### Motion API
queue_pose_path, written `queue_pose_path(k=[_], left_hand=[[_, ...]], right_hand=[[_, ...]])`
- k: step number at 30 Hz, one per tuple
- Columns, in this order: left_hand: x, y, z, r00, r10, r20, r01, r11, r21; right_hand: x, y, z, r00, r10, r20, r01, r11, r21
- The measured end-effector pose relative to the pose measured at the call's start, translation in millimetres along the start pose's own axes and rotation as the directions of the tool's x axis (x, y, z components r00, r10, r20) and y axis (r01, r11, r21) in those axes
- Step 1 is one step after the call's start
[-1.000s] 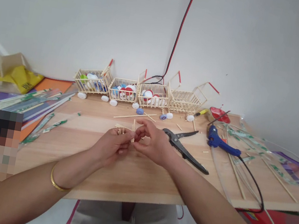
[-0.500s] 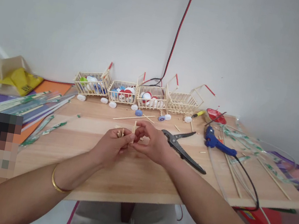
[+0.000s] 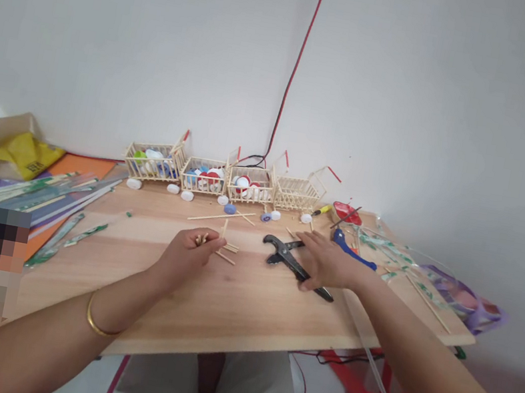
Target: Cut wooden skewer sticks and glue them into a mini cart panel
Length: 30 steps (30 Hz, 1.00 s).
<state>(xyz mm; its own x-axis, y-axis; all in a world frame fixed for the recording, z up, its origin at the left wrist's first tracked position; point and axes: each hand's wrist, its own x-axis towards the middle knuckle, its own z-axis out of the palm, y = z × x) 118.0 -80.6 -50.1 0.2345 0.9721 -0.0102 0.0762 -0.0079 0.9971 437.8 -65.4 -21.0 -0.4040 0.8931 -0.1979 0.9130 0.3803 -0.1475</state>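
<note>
My left hand (image 3: 189, 253) is closed round a small bundle of short wooden sticks (image 3: 203, 237), and one stick (image 3: 224, 228) stands upright between thumb and fingertip. More short sticks (image 3: 228, 253) lie on the wooden table (image 3: 234, 300) just right of that hand. My right hand (image 3: 325, 262) rests over the handles of the black pliers (image 3: 282, 255), fingers curled onto them; the jaws point left.
Several small stick-built carts (image 3: 249, 184) filled with bottle caps line the wall. A blue glue gun (image 3: 351, 251), a red dish (image 3: 346, 212) and long sticks in wrappers (image 3: 403, 262) lie at right. Wrapped sticks (image 3: 50, 189) and a yellow bag (image 3: 16, 150) lie at left.
My right hand left the sticks at my left hand and moved right onto the pliers. The left hand stays put with its sticks. The view shifted right and up.
</note>
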Motion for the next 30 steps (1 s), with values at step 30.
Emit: queue_pose_path(k=[30], left_hand=[[2.7, 2.2, -3.3, 0.939, 0.314, -0.138, -0.238, 0.886, 0.397]], right_hand=[[53.5, -108.0, 27.3, 0.898, 0.06, -0.436, 0.352, 0.497, 0.793]])
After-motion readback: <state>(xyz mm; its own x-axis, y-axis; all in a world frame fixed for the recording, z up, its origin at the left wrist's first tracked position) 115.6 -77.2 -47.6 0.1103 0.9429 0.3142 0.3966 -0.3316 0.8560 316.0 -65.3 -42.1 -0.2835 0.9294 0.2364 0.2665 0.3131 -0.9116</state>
